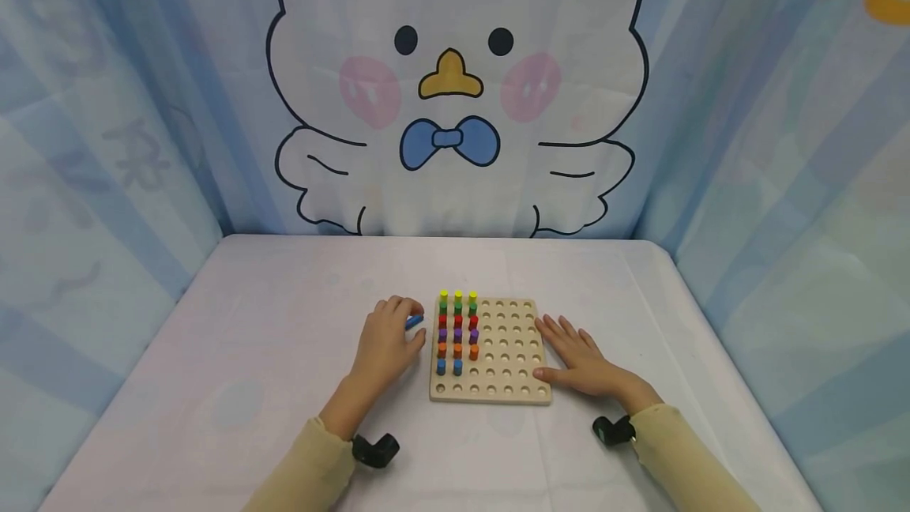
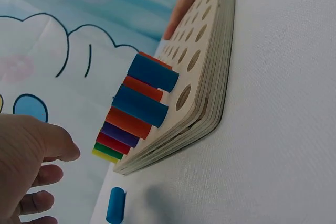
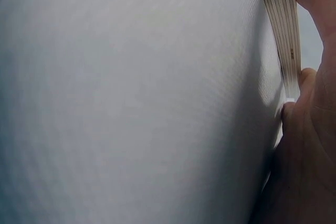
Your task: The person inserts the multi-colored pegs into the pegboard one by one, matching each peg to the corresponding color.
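Observation:
A square wooden pegboard (image 1: 508, 400) lies on the table, its left columns filled with coloured pegs in rows of yellow, green, red, purple, orange and blue. The blue row has two pegs, the front one (image 2: 140, 105) nearest in the left wrist view. Left of the board is a loose blue peg (image 2: 116, 205). My left hand (image 1: 387, 342) hovers close over it, thumb and fingers apart, with a gap to the peg in the left wrist view. My right hand (image 1: 586, 362) rests with spread fingers at the board's right edge, thumb and fingertips on the rim.
A white cloth covers the table (image 1: 284, 291). Behind it hangs a curtain (image 1: 455, 196) with a cartoon bird, and more curtains close off both sides. The board's right columns show bare holes (image 1: 504, 342). Dark wrist devices (image 1: 375, 450) sit at both sleeves.

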Demonstrator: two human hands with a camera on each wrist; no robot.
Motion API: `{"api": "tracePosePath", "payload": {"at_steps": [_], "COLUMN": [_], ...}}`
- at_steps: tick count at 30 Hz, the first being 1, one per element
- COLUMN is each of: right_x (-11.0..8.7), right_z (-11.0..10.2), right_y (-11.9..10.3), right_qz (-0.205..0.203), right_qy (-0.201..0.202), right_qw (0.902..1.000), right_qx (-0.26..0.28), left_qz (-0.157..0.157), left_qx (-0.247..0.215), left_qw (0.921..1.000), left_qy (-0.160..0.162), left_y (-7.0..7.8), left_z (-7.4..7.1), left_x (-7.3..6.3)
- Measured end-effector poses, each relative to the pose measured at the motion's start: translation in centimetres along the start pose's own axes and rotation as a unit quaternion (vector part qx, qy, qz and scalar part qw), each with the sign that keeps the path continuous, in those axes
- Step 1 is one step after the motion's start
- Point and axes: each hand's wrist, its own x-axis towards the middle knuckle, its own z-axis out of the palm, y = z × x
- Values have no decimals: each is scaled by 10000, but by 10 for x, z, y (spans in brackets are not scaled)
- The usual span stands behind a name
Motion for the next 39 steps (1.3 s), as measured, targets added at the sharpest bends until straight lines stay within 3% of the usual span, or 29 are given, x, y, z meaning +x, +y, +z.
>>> {"api": "tracePosePath", "payload": {"at_steps": [5,11,19,24,39], "right_x": [0,-1,-1,0,0], "right_z": [1,-2,-2,-2,-2], "right_y": [3,-2,-1,-2,-2], "right_qz": [19,-15,15,37,75], "right_qy": [3,-34,-52,-68,-65], "right_qw": [10000,10000,10000,10000,9999], "right_qx": [-30,32,-2,-5,-38], "left_qz": [-137,-496,-577,-768,-643], "left_qx": [24,290,421,410,256], "left_qw": [9999,9982,9973,9957,9975], "left_qy": [35,-159,-144,-304,-150], "left_y": [-4,-14,-27,-30,-29], "left_z": [6,14,24,28,30], "left_x": [2,5,9,10,8]}}
